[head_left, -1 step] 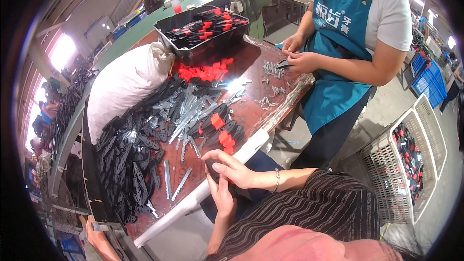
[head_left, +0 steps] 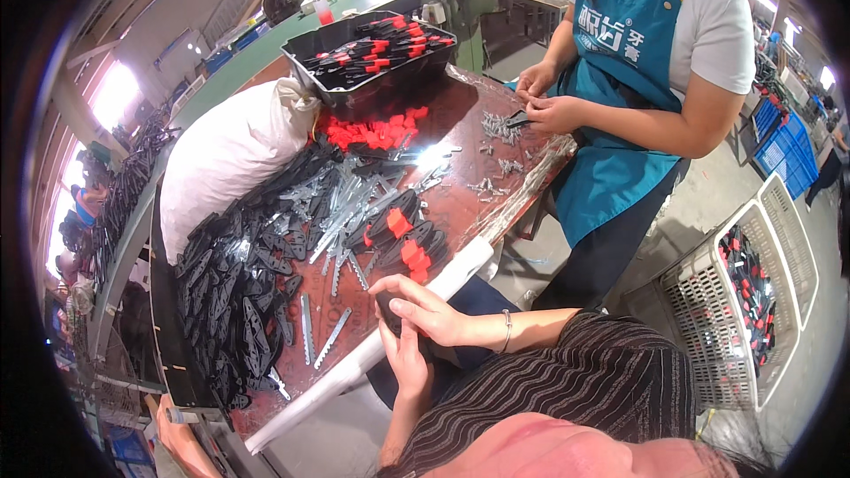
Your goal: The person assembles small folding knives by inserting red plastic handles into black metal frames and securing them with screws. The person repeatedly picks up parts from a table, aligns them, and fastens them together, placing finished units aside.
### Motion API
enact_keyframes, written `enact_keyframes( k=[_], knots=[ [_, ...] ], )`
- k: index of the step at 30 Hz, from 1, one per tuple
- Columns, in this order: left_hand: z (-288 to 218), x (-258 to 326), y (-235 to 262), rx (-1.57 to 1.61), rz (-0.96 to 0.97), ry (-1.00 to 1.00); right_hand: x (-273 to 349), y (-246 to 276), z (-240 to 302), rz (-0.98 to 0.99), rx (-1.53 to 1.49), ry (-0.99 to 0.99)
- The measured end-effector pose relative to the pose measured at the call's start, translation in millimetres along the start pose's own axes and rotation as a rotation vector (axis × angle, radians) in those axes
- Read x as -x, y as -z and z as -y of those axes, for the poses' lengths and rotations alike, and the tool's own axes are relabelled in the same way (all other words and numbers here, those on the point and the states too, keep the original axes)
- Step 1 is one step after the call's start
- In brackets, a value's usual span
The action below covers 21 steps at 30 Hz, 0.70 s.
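Workshop floor, long brown counter [head_left: 460,204] under clear film, machines and bins behind. On the counter: a heap of black handle shells [head_left: 235,292] at your left, loose serrated metal blades [head_left: 341,212] in the middle, small red plastic pieces [head_left: 376,131] farther off, a black tray [head_left: 372,53] of finished black-and-red tools at the far end, a white sack [head_left: 230,155] beside it. Your hands meet at the near counter edge. Your left hand [head_left: 409,365] lies below, fingers curled up around a black handle piece [head_left: 390,312]; your right hand [head_left: 423,308] lies over it from the right, fingers narrow, pressing on the same piece. How much of the piece is clamped cannot be told; the fingers cover most of it. Judgement: to work this piece well, keep it seated in the left palm, press with the right thumb along its length rather than at one end, and hold it over the counter so a slip drops it there. Across the counter a co-worker in a teal apron [head_left: 620,80] handles small metal parts [head_left: 503,128]; a white basket [head_left: 744,301] of tools stands on the floor at your right.
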<state>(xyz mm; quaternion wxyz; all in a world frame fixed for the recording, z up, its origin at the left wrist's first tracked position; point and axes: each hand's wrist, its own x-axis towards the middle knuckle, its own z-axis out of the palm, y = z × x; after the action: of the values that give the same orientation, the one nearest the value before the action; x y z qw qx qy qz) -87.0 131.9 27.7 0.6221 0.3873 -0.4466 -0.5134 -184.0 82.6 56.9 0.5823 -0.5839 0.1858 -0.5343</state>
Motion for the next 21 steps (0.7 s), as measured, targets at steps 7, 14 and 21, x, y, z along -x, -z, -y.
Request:
enact_keyframes(
  k=[7, 14, 21],
  knots=[
    [-5, -3, -5, -0.014, 0.02, -0.041, -9, 6, -5, 0.041, -0.115, -0.069],
    [-8, -18, -9, 0.004, 0.074, -0.043, -19, 7, 3, 0.039, -0.125, -0.084],
    [-24, -10, -11, 0.029, 0.098, 0.173, -10, 11, 5, 0.002, -0.152, -0.164]
  ],
)
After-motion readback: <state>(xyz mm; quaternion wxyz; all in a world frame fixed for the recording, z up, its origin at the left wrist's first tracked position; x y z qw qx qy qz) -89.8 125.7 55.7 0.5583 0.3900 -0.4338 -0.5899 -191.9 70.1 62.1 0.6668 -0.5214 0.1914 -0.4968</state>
